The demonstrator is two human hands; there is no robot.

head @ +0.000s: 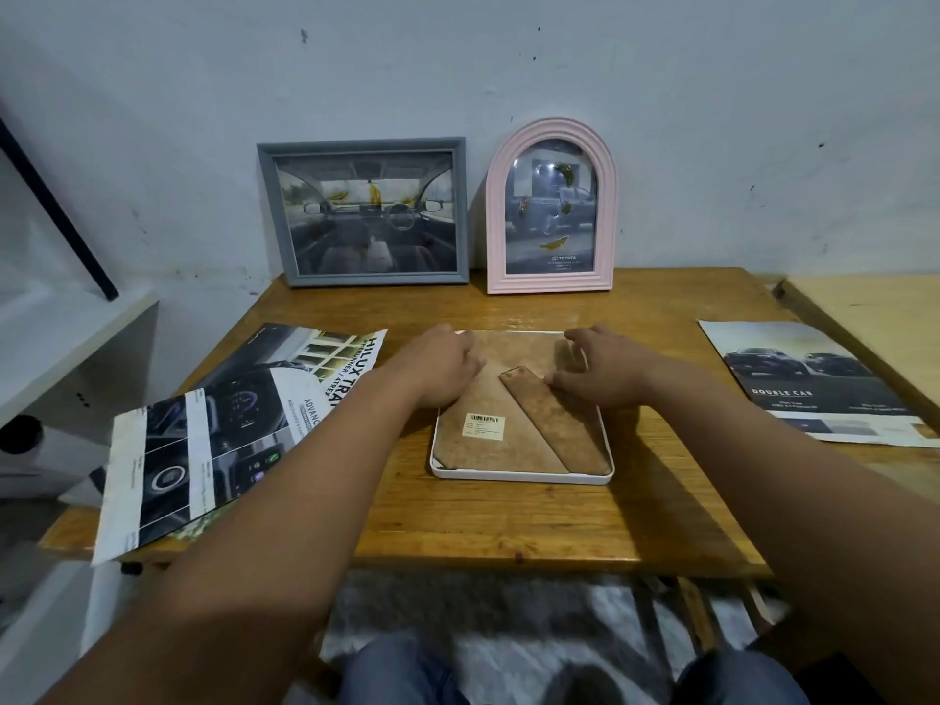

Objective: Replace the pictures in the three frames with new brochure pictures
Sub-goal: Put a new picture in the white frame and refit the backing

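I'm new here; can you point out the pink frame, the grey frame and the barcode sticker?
pink frame [496, 206], head view, left arch rim.
grey frame [362, 144], head view, top rail.
barcode sticker [483, 426], head view, its centre.

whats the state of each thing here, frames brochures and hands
white frame: face down, backing board on
grey frame: upright, car interior picture inside
pink arched frame: upright, truck picture inside
left brochure: unfolded, overhanging table edge
right brochure: lying flat
left hand: resting on backing
right hand: fingers touching backing

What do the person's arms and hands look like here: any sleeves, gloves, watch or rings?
Both forearms are bare up to the picture's edge, with no sleeves showing. The left hand and right hand wear no gloves, and no watch, bracelet or ring is visible. Blue trousers show at the bottom.
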